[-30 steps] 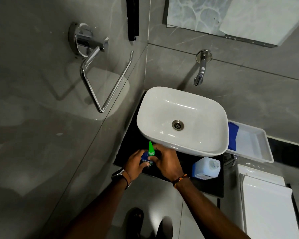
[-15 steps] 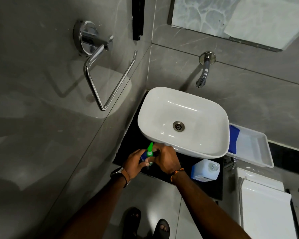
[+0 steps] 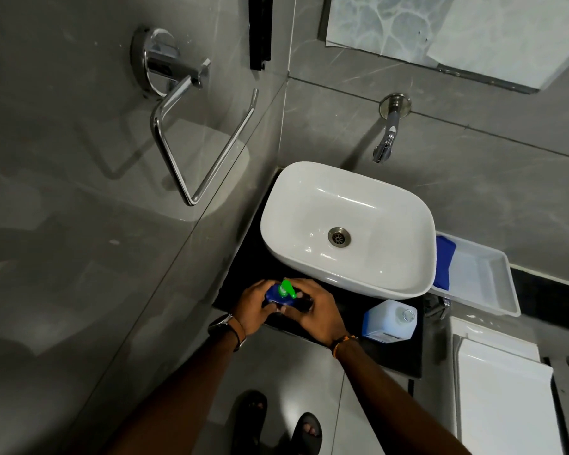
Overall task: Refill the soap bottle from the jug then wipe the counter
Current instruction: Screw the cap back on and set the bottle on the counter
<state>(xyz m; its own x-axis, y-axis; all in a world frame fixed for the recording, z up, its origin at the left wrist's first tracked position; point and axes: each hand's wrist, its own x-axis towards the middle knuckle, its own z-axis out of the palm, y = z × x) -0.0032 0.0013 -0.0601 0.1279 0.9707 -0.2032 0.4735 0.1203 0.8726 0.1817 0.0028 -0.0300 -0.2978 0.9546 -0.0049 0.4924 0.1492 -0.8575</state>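
Note:
A small blue soap bottle (image 3: 274, 296) with a green pump top (image 3: 287, 288) stands on the black counter (image 3: 388, 356), in front of the white basin (image 3: 349, 224). My left hand (image 3: 253, 307) grips the bottle's left side. My right hand (image 3: 316, 310) closes around its right side, fingers near the pump. A translucent jug (image 3: 390, 320) of pale liquid with a blue label sits on the counter to the right, with its neck uncapped. A blue cloth (image 3: 444, 261) lies in a white tray (image 3: 483, 280) beside the basin.
A chrome tap (image 3: 386, 139) juts from the wall above the basin. A chrome towel ring (image 3: 194, 126) hangs on the left wall. A white toilet cistern lid (image 3: 503, 399) is at lower right. My sandalled feet (image 3: 276, 425) stand on grey floor tiles.
The green pump top has swung from pointing up to pointing lower right as my hands worked on it. The view shifted slightly; the jug stayed put.

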